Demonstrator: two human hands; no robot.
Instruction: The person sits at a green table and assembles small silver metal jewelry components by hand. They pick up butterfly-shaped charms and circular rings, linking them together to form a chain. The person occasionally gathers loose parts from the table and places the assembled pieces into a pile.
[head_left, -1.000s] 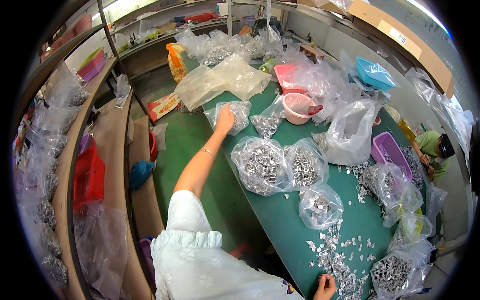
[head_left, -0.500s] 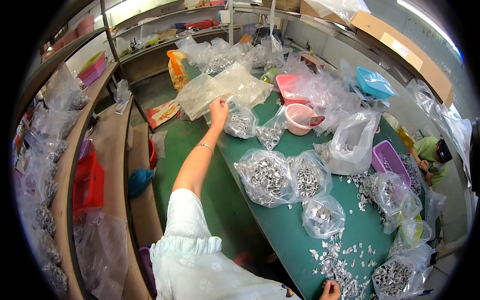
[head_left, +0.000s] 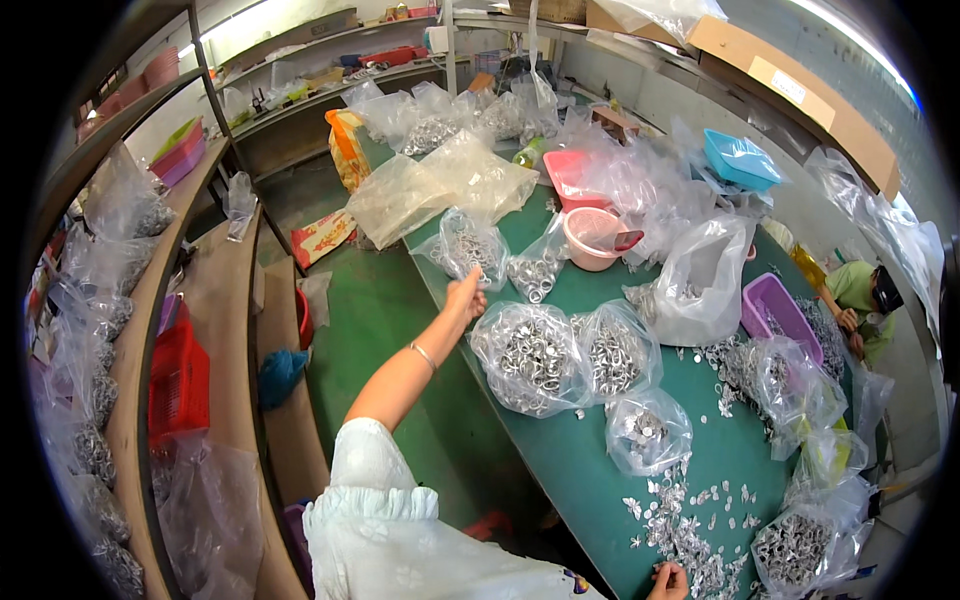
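Note:
My left hand (head_left: 466,297), a bangle on its wrist, reaches over the table's left edge. Its fingers are partly apart and hold nothing visible; they are at the near side of a clear plastic bag of silvery metal rings (head_left: 468,245). Close by on the right lies a large open bag of silvery rings (head_left: 533,350). At the lower edge, my right hand (head_left: 668,582) is only partly in view, with curled fingers beside a heap of small silvery metal pieces (head_left: 668,525). Whatever those fingers may hold is too small to make out.
A green table (head_left: 560,455) carries more bags, a pink basket (head_left: 592,240), a purple basket (head_left: 782,312) and a blue tray (head_left: 742,160). Shelves with a red crate (head_left: 180,385) stand at left. A person in green (head_left: 862,305) works at far right.
My left hand has let go of the edge of the bag at the back and come nearer, down and to the right. My right hand stays by the small pieces.

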